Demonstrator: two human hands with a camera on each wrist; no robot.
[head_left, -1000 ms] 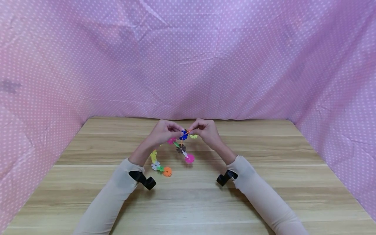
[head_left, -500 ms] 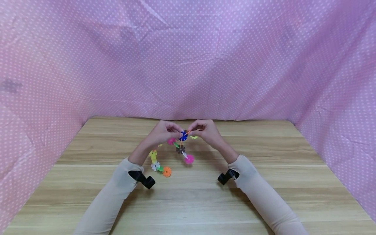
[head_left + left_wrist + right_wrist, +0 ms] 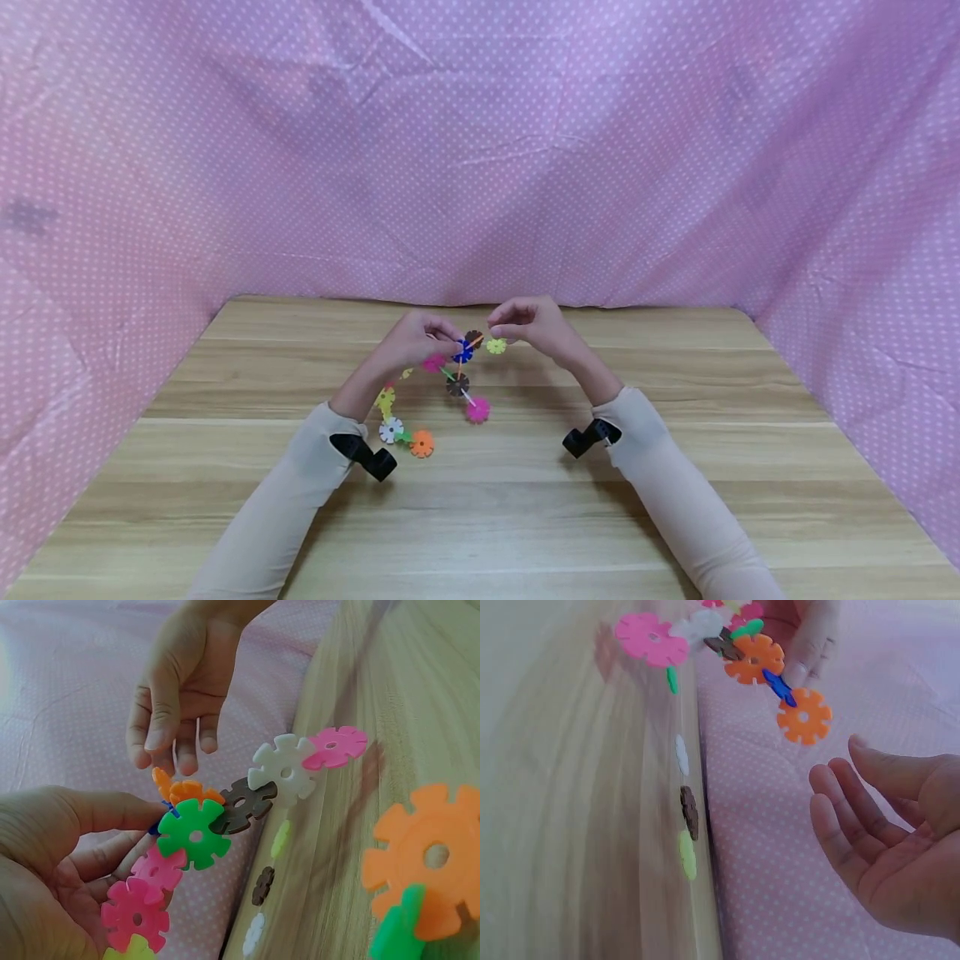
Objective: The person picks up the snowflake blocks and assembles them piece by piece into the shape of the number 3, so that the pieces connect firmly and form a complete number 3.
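My left hand pinches a blue notched plastic disc between thumb and fingers. It belongs to a branching chain of slotted flower-shaped discs. An orange disc sticks out from the blue one on the right hand's side. A second orange disc joins it to a dark brown disc, a white disc and a pink disc. Other links curve under my left hand and finish in an orange disc. Beside the chain, my right hand holds nothing, its fingers loosely bent.
On the wooden table beyond the chain lie loose discs: lime yellow, dark brown and white. A pink dotted cloth hangs behind the table and along both sides.
My right hand has let go of the orange disc and drawn back up and to the right. The left hand keeps its pinch, and the chain has shifted slightly left and toward me.
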